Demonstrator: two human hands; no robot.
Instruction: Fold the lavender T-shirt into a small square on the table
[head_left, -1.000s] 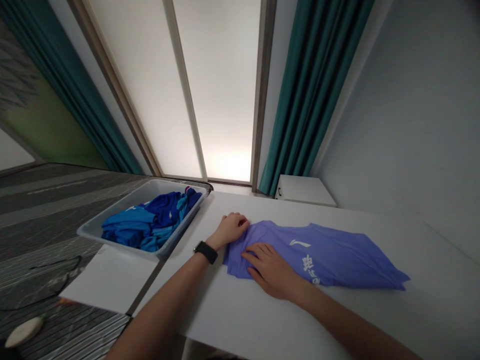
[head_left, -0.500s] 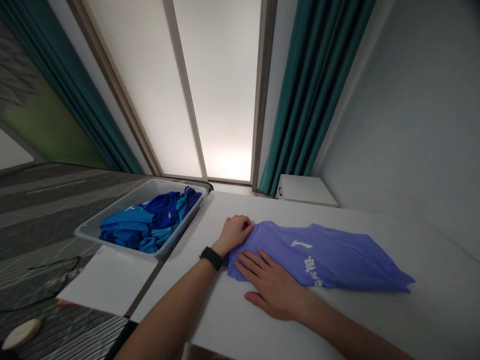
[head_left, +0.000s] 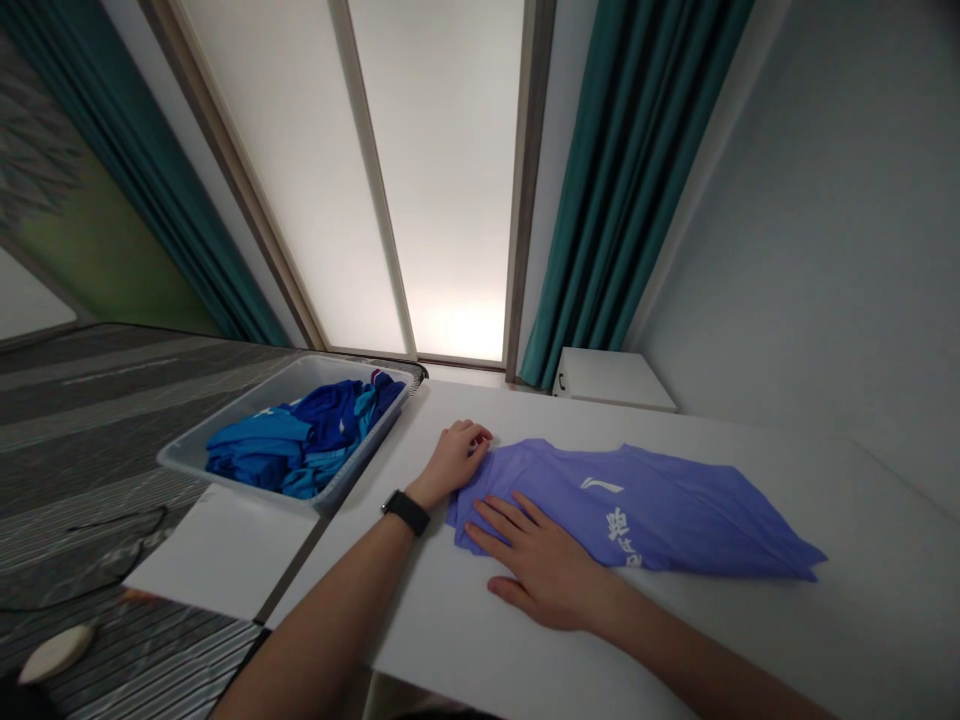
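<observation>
A purple T-shirt (head_left: 675, 510) with white printing lies folded lengthwise on the white table (head_left: 510, 640), its narrow end pointing right. My right hand (head_left: 536, 560) rests flat on the shirt's left part, fingers spread and thumb out on the tabletop. At the shirt's upper left edge is my left hand (head_left: 456, 460), its fingers loosely bent, with a gap showing between thumb and fingertips. A dark watch (head_left: 406, 511) is on the left wrist. Part of the cloth's left edge is hidden behind the left hand.
Left of the table, a translucent plastic bin (head_left: 184, 455) holds several crumpled blue garments (head_left: 262, 440). A white panel (head_left: 225, 550) lies below it. Beyond the table's far edge stands a white cabinet (head_left: 615, 378), near the green curtain (head_left: 600, 250) and the wall.
My left hand has shifted a little left, off the shirt's upper edge, and its fingers have loosened. My right hand stays flat on the cloth.
</observation>
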